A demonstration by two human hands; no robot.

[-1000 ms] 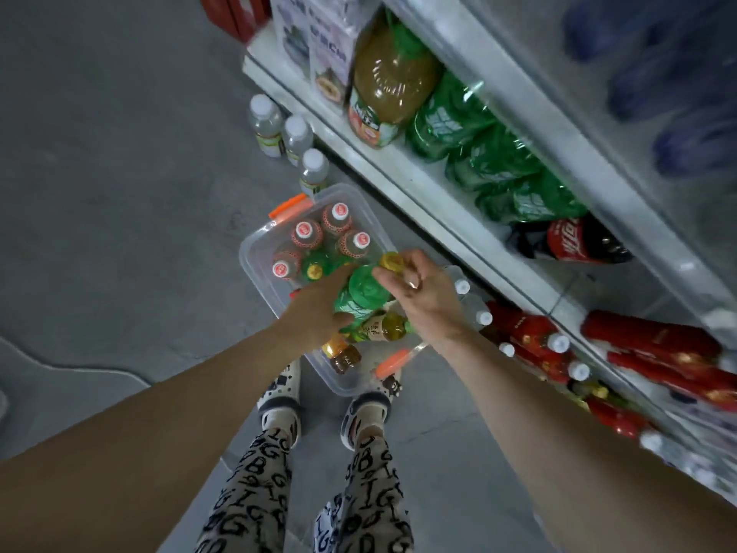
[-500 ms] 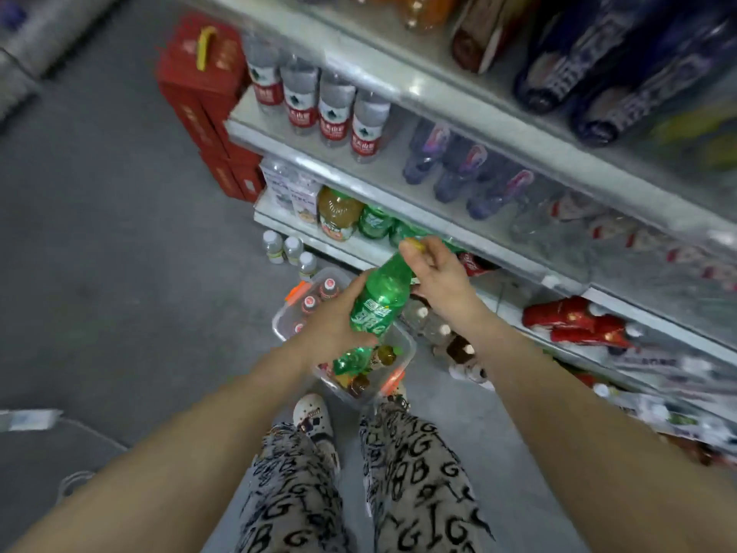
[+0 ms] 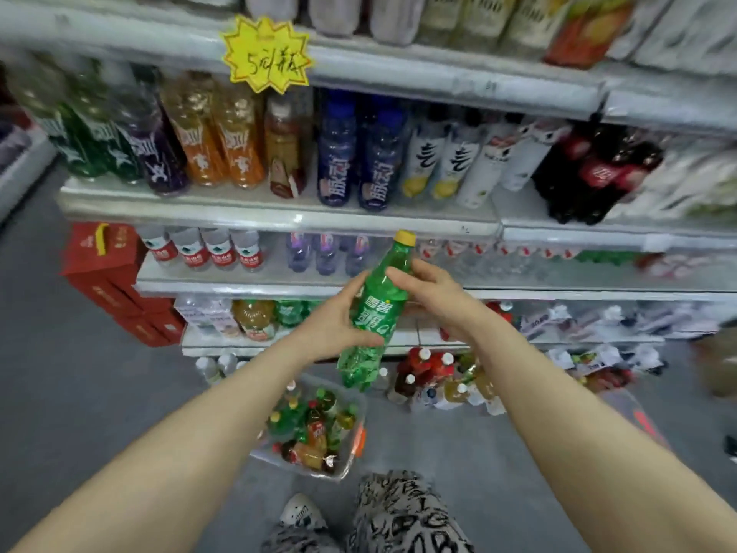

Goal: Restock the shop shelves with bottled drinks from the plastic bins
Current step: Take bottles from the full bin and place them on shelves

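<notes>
Mid-frame, my left hand (image 3: pixel 330 327) has its fingers clamped round the green bottle (image 3: pixel 378 309), my right hand (image 3: pixel 435 298) gripping its upper part. Lower centre, the plastic bin (image 3: pixel 343 474) sits on the floor (image 3: pixel 79 393); shelves (image 3: pixel 279 217) fill the upper frame.

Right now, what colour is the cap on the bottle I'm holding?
Yellow: the cap tops the green bottle, clearest in the head view.

Yellow starburst sign (image 3: pixel 265 53) on the upper shelf edge (image 3: pixel 438 71): handwritten "5元/瓶". Two blue bottles (image 3: pixel 339 165) beneath it: white "脉动" on each. Green bottle (image 3: pixel 375 313): white "雪碧" on its label. Patterned trousers (image 3: pixel 399 508): black letters including "B" and "G". Remaining labels too blurred to read.
</notes>
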